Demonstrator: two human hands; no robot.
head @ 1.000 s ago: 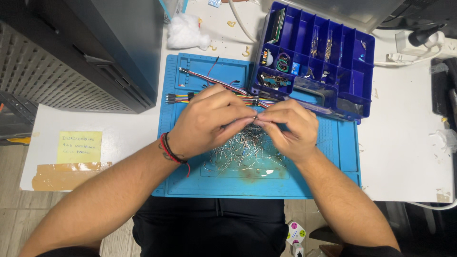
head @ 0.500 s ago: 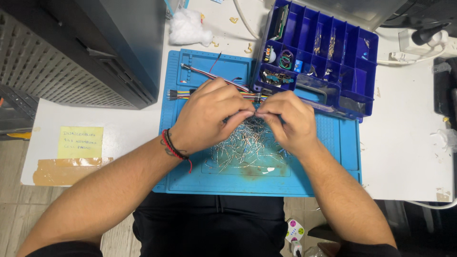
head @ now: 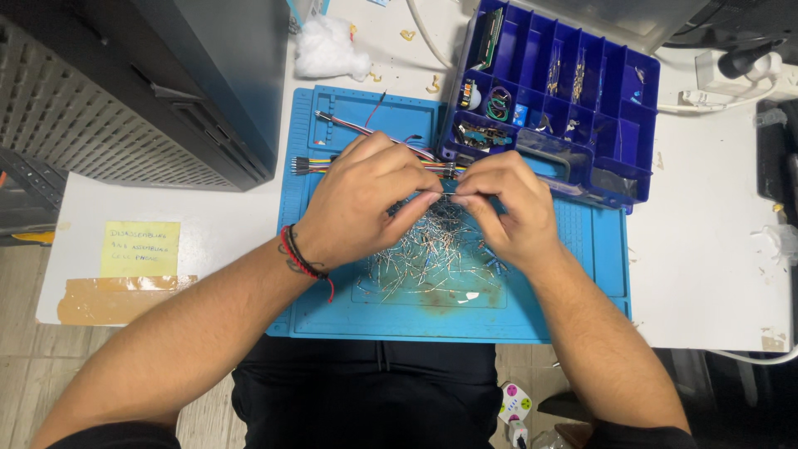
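My left hand [head: 366, 198] and my right hand [head: 505, 208] meet fingertip to fingertip over a blue work mat [head: 582, 249]. Both pinch something small and thin between thumb and forefinger; it is too small to make out, likely one of the wire-legged parts. Right below the hands lies a heap of several small wire-legged components [head: 428, 258] on the mat. Multicoloured jumper wires [head: 349, 126] lie on the mat behind my left hand, partly hidden by it.
A dark blue compartment box [head: 573, 91] with small parts stands open at the mat's far right corner. A large dark case [head: 141, 91] fills the left. A yellow sticky note [head: 140, 248] and tape sit at the table's left. White cotton [head: 332, 48] lies at the back.
Both hands stay joined over the heap; they have shifted slightly, with the fingertips now pinched closer together at the middle.
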